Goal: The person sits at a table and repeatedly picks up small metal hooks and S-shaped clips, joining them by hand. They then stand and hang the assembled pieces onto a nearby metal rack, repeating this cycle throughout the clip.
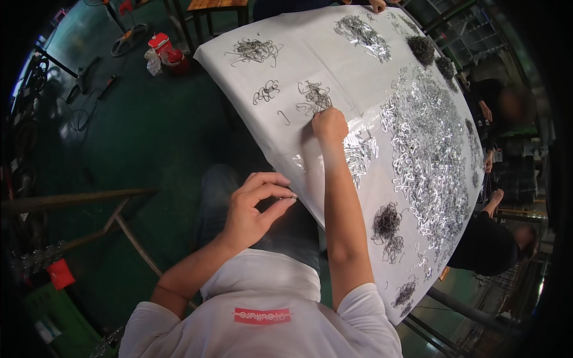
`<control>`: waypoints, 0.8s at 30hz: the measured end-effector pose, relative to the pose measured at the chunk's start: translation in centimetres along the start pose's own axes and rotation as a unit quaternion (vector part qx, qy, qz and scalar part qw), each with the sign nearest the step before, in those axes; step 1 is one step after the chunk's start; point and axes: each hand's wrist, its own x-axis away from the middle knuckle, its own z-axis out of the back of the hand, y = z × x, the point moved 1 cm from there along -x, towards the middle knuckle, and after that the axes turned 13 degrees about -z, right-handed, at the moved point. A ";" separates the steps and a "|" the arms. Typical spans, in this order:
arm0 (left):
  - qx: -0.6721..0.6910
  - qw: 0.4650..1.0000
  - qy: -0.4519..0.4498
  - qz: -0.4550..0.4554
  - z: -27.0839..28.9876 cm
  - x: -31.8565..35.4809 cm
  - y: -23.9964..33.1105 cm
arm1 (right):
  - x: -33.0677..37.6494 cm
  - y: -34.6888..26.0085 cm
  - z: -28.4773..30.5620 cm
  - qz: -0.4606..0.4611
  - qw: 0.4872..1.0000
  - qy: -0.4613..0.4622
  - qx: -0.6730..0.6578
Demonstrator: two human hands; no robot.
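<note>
My left hand (253, 206) is held off the table's near edge, thumb and fingertips pinched on a tiny shiny bit whose kind I cannot make out. My right hand (330, 125) reaches over the white-covered table (292, 45), fingers closed at the lower edge of a pile of thin wire hooks (314, 95). What those fingers hold, if anything, is hidden. To the left lie a smaller group of hooks (267, 92) and a single hook (284, 117). A heap of shiny flat metal pieces (361, 152) lies just right of my right wrist.
A broad spread of shiny metal pieces (430, 149) covers the table's right part. Dark wire piles (388, 224) lie nearer me, more hooks (256, 51) at the far left. Other people's hands (496, 196) rest along the far edges. A red container (173, 58) stands on the floor.
</note>
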 end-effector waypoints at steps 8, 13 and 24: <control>0.006 1.000 0.023 -0.019 0.0 0.4 -0.2 | 1.7 5.6 1.5 0.051 0.920 -0.148 -0.358; -0.004 0.999 0.027 -0.034 -0.5 0.6 -0.3 | 7.1 9.3 2.5 0.078 0.713 -0.366 -0.593; 0.007 0.999 0.025 -0.035 -1.7 0.8 0.1 | 10.5 11.4 0.6 0.027 0.531 -0.388 -0.753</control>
